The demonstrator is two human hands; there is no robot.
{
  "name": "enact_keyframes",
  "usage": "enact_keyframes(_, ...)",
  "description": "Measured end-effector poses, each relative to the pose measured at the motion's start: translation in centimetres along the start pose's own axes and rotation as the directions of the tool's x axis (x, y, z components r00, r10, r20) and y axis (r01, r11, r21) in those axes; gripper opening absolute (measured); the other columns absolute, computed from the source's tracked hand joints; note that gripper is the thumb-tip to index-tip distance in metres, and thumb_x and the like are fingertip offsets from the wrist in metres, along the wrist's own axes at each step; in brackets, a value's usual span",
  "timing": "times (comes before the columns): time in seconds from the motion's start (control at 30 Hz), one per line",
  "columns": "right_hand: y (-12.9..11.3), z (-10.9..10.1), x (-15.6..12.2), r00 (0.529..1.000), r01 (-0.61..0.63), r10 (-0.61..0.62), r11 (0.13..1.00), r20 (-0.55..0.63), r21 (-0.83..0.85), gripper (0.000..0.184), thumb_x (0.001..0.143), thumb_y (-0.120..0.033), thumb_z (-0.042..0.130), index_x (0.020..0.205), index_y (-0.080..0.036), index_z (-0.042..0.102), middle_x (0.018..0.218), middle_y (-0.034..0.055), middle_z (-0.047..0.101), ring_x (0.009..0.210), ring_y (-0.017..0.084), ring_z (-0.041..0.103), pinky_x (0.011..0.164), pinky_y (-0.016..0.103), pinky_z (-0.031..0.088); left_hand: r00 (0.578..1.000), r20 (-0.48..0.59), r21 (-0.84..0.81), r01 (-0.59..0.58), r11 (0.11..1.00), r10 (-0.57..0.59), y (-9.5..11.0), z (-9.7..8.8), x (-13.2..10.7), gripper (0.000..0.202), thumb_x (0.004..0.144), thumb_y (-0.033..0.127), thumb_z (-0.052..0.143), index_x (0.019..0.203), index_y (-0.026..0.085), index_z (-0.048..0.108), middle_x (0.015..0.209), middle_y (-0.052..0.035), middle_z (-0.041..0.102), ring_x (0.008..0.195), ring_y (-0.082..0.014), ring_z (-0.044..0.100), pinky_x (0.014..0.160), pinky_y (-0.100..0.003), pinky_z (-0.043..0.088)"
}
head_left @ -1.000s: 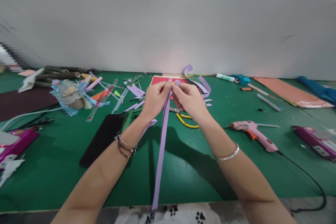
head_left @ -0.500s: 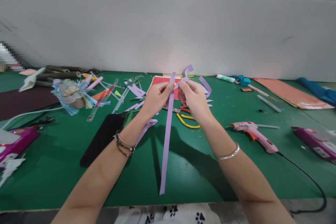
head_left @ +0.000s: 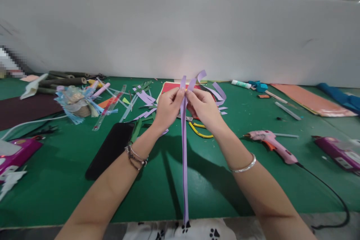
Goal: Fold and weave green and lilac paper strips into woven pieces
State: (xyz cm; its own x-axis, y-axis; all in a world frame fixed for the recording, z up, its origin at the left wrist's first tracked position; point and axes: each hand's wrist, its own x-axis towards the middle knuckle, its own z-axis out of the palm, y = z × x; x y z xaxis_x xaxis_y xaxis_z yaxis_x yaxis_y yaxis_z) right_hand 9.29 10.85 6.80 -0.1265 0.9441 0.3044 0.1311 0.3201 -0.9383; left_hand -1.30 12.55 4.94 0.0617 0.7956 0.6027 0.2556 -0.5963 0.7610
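Two long purple paper strips (head_left: 185, 165) hang down side by side from between my hands to the table's front edge, partly overlapping. My left hand (head_left: 170, 107) pinches the left strip near its top, which sticks up above the thumb. With thumb and fingers closed, my right hand (head_left: 203, 108) grips the other strip, whose short end (head_left: 191, 83) also stands up. The two hands almost touch. Behind them lies a red sheet (head_left: 172, 87), mostly covered. Yellow-handled scissors (head_left: 201, 134) lie below my right hand, their blades partly hidden.
A black phone (head_left: 111, 152) lies left of my forearm. A pink glue gun (head_left: 272, 142) with a cord rests at right. Curled purple strips (head_left: 219, 92), a ruler (head_left: 109, 108), a glue stick (head_left: 241, 84) and bamboo pieces (head_left: 66, 81) lie around. A grey panel (head_left: 180, 30) stands behind.
The strip my right hand holds has turned from crossing the left one to hanging alongside it. My hands have come closer together, and the lower ends reach nearer to me.
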Motion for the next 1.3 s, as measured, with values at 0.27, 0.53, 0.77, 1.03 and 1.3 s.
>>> enact_keyframes(0.27, 0.14, 0.14, 0.06, 0.998, -0.055, 0.055, 0.998, -0.028, 0.025, 0.031, 0.082, -0.021, 0.042, 0.051, -0.018, 0.035, 0.034, -0.0094, 0.031, 0.030, 0.002, 0.027, 0.030, 0.015, 0.020, 0.992, -0.069, -0.136, 0.097, 0.986, -0.107, -0.04, 0.45, -0.36, 0.036, 0.083, 0.033, 0.038, 0.051, 0.019, 0.030, 0.045, 0.0058, 0.029, 0.041, -0.0076, 0.030, 0.040, -0.021, 0.026)
enact_keyframes(0.53, 0.03, -0.33, 0.14, 0.998, -0.015, 0.016, 1.000, -0.066, 0.008, 0.031, 0.080, -0.029, 0.045, 0.053, -0.018, 0.036, 0.039, -0.0093, 0.030, 0.034, 0.002, 0.027, 0.034, 0.017, 0.022, 0.998, 0.058, 0.018, -0.011, 1.000, 0.010, -0.20, 0.57, -0.49, 0.039, 0.084, 0.036, 0.035, 0.050, 0.018, 0.032, 0.045, 0.0050, 0.032, 0.043, -0.0080, 0.031, 0.042, -0.022, 0.025)
enact_keyframes(0.77, -0.26, -0.07, -0.14, 1.000, -0.007, 0.007, 1.000, -0.020, 0.001, 0.030, 0.081, -0.022, 0.044, 0.052, -0.018, 0.033, 0.039, -0.0096, 0.028, 0.032, 0.002, 0.026, 0.031, 0.017, 0.019, 0.999, -0.028, 0.018, -0.021, 1.000, 0.022, -0.45, 0.69, -0.54, 0.035, 0.084, 0.036, 0.036, 0.053, 0.019, 0.032, 0.048, 0.0049, 0.031, 0.046, -0.0086, 0.032, 0.044, -0.023, 0.026)
enact_keyframes(1.03, -0.12, 0.39, -0.07, 0.997, -0.062, 0.066, 0.995, -0.046, 0.081, 0.032, 0.082, -0.020, 0.042, 0.051, -0.019, 0.033, 0.034, -0.0097, 0.030, 0.029, 0.002, 0.027, 0.030, 0.015, 0.020, 0.990, -0.125, -0.079, 0.060, 0.995, -0.070, 0.41, 0.48, -0.47, 0.039, 0.083, 0.041, 0.037, 0.052, 0.020, 0.025, 0.047, 0.0059, 0.026, 0.043, -0.0080, 0.027, 0.042, -0.022, 0.027)
enact_keyframes(1.3, -0.08, -0.12, -0.02, 0.994, -0.022, 0.027, 0.999, -0.106, 0.045, 0.032, 0.081, -0.029, 0.043, 0.052, -0.019, 0.035, 0.037, -0.0088, 0.030, 0.032, 0.003, 0.027, 0.033, 0.017, 0.021, 0.998, 0.055, -0.018, 0.005, 1.000, -0.004, 0.00, 0.42, -0.46, 0.041, 0.084, 0.042, 0.034, 0.050, 0.019, 0.034, 0.044, 0.0048, 0.035, 0.040, -0.0077, 0.033, 0.041, -0.022, 0.026)
